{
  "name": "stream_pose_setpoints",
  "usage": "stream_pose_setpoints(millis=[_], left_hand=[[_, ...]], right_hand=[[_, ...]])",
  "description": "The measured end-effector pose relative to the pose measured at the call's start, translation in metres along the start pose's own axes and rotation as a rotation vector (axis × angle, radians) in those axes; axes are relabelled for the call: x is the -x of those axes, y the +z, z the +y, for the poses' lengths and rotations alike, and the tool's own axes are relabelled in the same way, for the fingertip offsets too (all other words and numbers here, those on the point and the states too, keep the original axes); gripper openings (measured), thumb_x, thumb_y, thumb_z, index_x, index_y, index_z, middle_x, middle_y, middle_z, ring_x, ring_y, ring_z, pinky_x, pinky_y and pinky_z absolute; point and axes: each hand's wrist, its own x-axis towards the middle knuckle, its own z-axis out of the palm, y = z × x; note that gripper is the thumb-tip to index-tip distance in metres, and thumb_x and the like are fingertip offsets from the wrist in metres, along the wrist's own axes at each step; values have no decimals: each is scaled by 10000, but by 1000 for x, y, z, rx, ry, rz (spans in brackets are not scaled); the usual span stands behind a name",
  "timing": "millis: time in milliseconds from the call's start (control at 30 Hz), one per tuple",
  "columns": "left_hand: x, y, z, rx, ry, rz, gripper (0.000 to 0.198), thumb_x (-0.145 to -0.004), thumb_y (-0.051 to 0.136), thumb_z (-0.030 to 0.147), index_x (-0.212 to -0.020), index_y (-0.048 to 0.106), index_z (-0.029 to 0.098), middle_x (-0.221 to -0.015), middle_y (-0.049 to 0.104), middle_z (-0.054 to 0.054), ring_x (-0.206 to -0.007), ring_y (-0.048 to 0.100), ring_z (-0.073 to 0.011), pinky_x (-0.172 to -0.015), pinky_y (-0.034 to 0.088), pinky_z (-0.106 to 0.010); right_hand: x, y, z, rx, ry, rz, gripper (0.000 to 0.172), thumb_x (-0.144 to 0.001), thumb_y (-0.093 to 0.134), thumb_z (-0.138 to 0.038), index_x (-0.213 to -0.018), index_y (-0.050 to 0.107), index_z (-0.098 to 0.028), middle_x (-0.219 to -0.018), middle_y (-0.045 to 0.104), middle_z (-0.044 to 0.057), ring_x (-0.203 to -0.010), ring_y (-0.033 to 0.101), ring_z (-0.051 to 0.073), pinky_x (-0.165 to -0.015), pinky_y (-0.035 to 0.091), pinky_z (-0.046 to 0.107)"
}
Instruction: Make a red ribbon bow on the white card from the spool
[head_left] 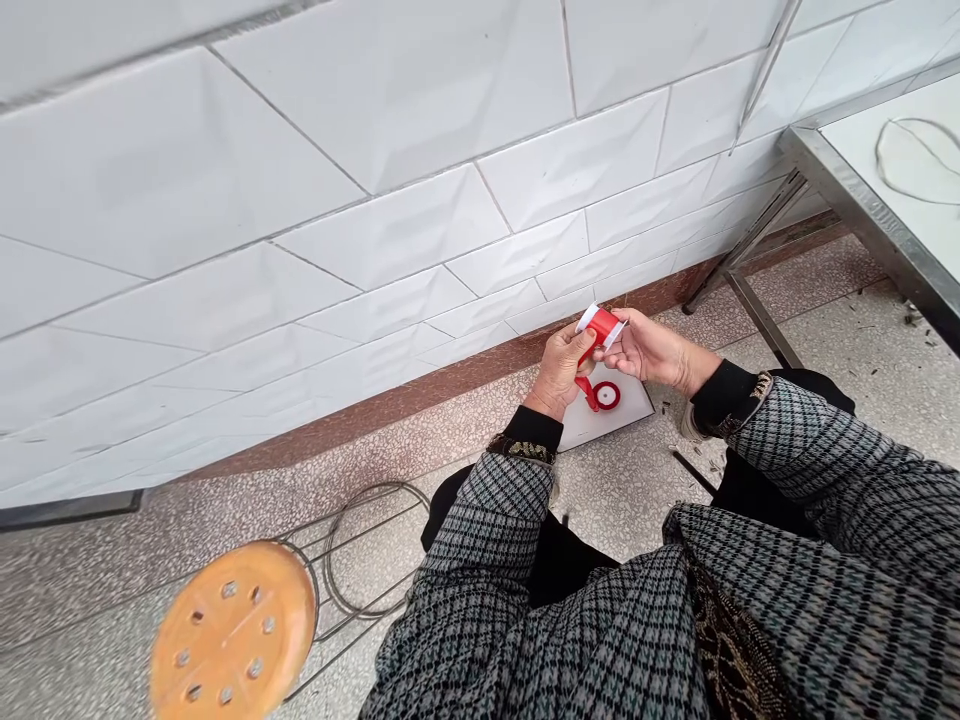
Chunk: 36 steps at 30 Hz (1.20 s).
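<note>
My left hand [559, 368] and my right hand [651, 350] are held together low in front of me. Both pinch a folded piece of red ribbon [602, 327] with a white underside, held up between the fingertips. A strand of the ribbon runs down from my left hand to a small red spool [606, 395]. The spool lies on a white card [626, 412] on the floor, just under my hands. Both arms wear grey checked sleeves with black cuffs.
A white tiled wall [375, 230] with a reddish skirting rises just beyond my hands. An orange round stool [232, 632] on a wire frame stands at the lower left. A metal-edged table [885, 215] with a wire loop on top is at the right. Small scraps litter the speckled floor.
</note>
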Motion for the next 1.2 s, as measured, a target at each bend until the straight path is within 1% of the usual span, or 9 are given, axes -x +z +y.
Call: stream_pose_setpoints(millis=[67, 167, 233, 467, 667, 767, 900, 1067, 1200], left_hand=[[0, 1, 0, 0, 23, 31, 619, -574, 973, 619, -769, 619, 150, -482, 452, 85, -374, 265, -1, -379, 151, -176], [0, 4, 1, -9, 50, 72, 611, -567, 980, 605, -752, 609, 157, -466, 360, 121, -368, 233, 2, -377, 148, -182], [0, 6, 1, -23, 56, 97, 608, -561, 986, 594, -783, 627, 156, -482, 374, 119, -373, 242, 2, -378, 145, -188], [-1, 8, 1, -48, 6, 69, 611, -602, 966, 602, -898, 674, 154, -486, 379, 119, -381, 228, -3, -397, 108, -209], [2, 6, 6, -56, -44, 61, 546, -624, 985, 486, -920, 677, 146, -490, 390, 121, -391, 241, -6, -407, 123, -208], [3, 7, 5, -20, -64, 74, 508, -667, 963, 460, -948, 670, 155, -515, 406, 120, -398, 244, -8, -411, 125, -196], [4, 8, 4, -10, -48, 131, 448, -709, 927, 472, -856, 630, 170, -513, 401, 116, -393, 251, -12, -408, 116, -190], [6, 6, 8, -94, -46, 29, 463, -670, 940, 473, -891, 700, 144, -484, 400, 110, -384, 233, -11, -407, 113, -198], [7, 2, 13, -130, -45, -11, 439, -669, 936, 473, -819, 680, 150, -468, 380, 110, -377, 212, -7, -411, 98, -202]], right_hand=[[0, 2, 2, 149, -154, 118, 428, -1149, 396, -420, -981, 665, -132, -818, 739, 120, -632, 692, 151, -518, 623, 210], [-1, 4, 7, 292, -434, 249, 107, -1024, 674, -213, -929, 647, -172, -833, 718, 32, -703, 684, 132, -589, 631, 207], [-4, 4, 9, 321, -513, 296, 146, -962, 703, -89, -873, 626, -175, -789, 681, -9, -676, 653, 108, -606, 622, 196], [-8, 2, 8, 223, -458, 296, 178, -1008, 670, -136, -832, 650, -152, -763, 679, 17, -667, 655, 115, -622, 624, 221], [-8, -2, 6, 92, -365, 244, 210, -1052, 586, -175, -872, 693, -157, -844, 745, 75, -747, 691, 145, -721, 649, 261], [-10, -4, 6, 82, -397, 241, 198, -1044, 600, -181, -871, 695, -162, -860, 749, 71, -754, 687, 145, -768, 651, 277], [-12, -7, 3, 116, -476, 265, 219, -1044, 618, -182, -833, 673, -164, -818, 733, 43, -730, 676, 125, -763, 634, 248], [-12, -8, 1, 127, -463, 280, 245, -1057, 591, -174, -830, 681, -162, -799, 737, 50, -726, 687, 135, -754, 627, 258], [-9, -8, 2, 124, -423, 253, 260, -1068, 571, -193, -851, 709, -158, -822, 755, 68, -776, 702, 152, -815, 630, 290]])
